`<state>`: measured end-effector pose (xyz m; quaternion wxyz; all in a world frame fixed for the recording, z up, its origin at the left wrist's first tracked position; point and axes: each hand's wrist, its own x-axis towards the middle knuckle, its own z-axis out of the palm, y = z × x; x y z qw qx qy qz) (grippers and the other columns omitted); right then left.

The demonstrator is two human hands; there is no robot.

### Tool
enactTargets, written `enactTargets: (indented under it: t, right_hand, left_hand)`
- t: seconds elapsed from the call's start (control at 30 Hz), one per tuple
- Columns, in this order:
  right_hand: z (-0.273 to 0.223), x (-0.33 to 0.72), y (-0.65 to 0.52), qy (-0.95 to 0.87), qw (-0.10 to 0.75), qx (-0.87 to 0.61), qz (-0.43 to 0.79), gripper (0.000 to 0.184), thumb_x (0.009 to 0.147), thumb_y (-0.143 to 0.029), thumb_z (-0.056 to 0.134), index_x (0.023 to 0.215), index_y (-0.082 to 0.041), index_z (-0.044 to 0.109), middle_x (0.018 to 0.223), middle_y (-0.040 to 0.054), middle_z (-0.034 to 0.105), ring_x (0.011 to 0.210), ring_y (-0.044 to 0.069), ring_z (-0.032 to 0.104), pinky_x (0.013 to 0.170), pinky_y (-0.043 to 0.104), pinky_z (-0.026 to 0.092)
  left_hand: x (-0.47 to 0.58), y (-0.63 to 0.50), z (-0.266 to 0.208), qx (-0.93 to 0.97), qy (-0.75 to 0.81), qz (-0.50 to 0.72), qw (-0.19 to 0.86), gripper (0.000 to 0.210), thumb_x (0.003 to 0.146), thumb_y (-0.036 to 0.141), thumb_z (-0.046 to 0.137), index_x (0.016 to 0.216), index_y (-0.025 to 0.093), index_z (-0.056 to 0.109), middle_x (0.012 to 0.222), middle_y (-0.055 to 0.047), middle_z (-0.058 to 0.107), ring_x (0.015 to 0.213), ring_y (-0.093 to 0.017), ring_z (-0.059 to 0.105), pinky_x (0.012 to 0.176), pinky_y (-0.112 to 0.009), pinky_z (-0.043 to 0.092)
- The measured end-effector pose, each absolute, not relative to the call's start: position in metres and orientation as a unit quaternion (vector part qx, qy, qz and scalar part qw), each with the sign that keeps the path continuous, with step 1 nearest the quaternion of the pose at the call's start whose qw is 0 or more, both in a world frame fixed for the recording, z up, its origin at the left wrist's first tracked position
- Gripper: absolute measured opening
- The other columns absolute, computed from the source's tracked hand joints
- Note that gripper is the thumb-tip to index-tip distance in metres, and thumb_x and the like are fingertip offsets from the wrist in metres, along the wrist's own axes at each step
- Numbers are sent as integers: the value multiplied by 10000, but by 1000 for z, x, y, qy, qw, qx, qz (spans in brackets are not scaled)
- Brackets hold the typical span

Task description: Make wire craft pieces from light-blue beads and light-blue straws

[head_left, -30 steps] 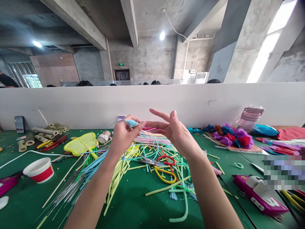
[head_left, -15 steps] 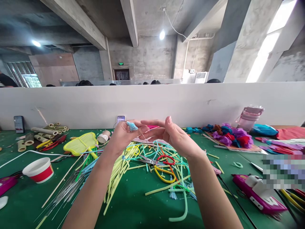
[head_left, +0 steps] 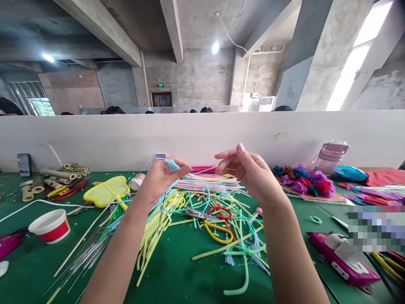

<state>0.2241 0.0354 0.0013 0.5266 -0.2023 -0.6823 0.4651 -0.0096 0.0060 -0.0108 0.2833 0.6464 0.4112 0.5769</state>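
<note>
My left hand (head_left: 164, 177) is pinched round a small light-blue piece (head_left: 171, 165), perhaps fabric or yarn; its exact kind is unclear. A thin dark thread (head_left: 162, 211) hangs below this hand. To the right, my right hand (head_left: 242, 171) is raised with its thumb up and its fingers curved and apart. I see nothing between them. Below the hands lie scissors (head_left: 221, 228) with red and yellow handles, among pale yellow-green strips (head_left: 158, 236) and pink strips (head_left: 211, 183).
A yellow fan-shaped piece (head_left: 106, 192), thin wires (head_left: 84, 249) and a paper cup (head_left: 50, 226) lie left. Bamboo pieces (head_left: 63, 173) stand behind. Right are colourful crumpled pieces (head_left: 311, 181), a pink bottle (head_left: 332, 156) and a magenta power strip (head_left: 343, 257). A white partition (head_left: 202, 135) borders the table.
My right hand has moved right and slightly up, away from the left hand, and the gap between them has widened. My left hand still holds the light-blue piece, slightly further left.
</note>
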Motion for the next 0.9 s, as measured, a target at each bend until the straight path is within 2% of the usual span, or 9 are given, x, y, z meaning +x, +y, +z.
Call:
enactTargets:
  t: [0.13, 0.23, 0.37, 0.43, 0.57, 0.7, 0.8, 0.9]
  right_hand:
    - [0, 220, 36, -665, 569, -220, 431, 343, 910, -524, 631, 916, -207, 760, 676, 13, 655, 664, 140, 616, 725, 298, 521]
    - [-3, 208, 32, -704, 539, -244, 393, 254, 882, -459, 690, 876, -213, 753, 750, 21, 695, 722, 142, 619, 724, 282, 498]
    - [-10, 189, 32, -769, 434, -267, 387, 307, 869, -492, 685, 873, -198, 772, 747, 14, 687, 659, 124, 560, 597, 262, 420]
    - [-14, 184, 35, -771, 406, -252, 422, 308, 858, -494, 696, 908, -203, 784, 745, 6, 684, 652, 121, 556, 597, 262, 417]
    - [-21, 182, 40, -752, 392, -227, 479, 299, 791, -430, 779, 1017, -236, 779, 876, 22, 726, 761, 147, 612, 694, 286, 474]
    - [-22, 181, 40, -752, 399, -231, 470, 263, 796, -446, 771, 913, -210, 764, 792, 8, 684, 706, 127, 569, 649, 271, 437]
    - [-20, 182, 38, -758, 400, -241, 455, 245, 802, -436, 763, 835, -195, 735, 769, 4, 662, 675, 116, 545, 618, 265, 406]
    - [-17, 188, 39, -764, 402, -260, 432, 262, 818, -455, 735, 830, -193, 726, 734, 5, 650, 633, 114, 513, 568, 266, 359]
  left_hand:
    - [-8, 6, -11, 648, 402, 577, 293, 389, 673, 548, 841, 690, 188, 693, 681, 3, 633, 653, -142, 564, 618, -266, 438]
    - [-6, 5, -11, 652, 392, 571, 308, 375, 691, 534, 837, 703, 191, 686, 696, 4, 635, 668, -144, 575, 645, -271, 456]
    - [-4, 4, -11, 662, 394, 561, 302, 345, 734, 525, 807, 729, 200, 689, 699, 9, 632, 623, -135, 576, 583, -259, 441]
    - [-4, 4, -11, 663, 404, 560, 288, 343, 742, 532, 796, 723, 208, 685, 690, 10, 626, 602, -133, 570, 545, -254, 425]
    - [-5, 5, -11, 655, 407, 569, 286, 321, 731, 518, 808, 704, 224, 681, 707, 9, 639, 614, -138, 573, 559, -262, 450]
    - [-4, 7, -12, 672, 365, 561, 317, 291, 747, 487, 811, 720, 222, 691, 721, 7, 659, 693, -142, 604, 668, -265, 493]
    - [-9, 7, -12, 697, 378, 528, 305, 302, 814, 526, 743, 847, 226, 721, 788, -12, 685, 740, -150, 628, 699, -265, 504]
    - [-22, 6, -12, 746, 388, 448, 304, 417, 908, 592, 590, 1043, 219, 718, 965, -81, 725, 888, -200, 674, 745, -290, 535]
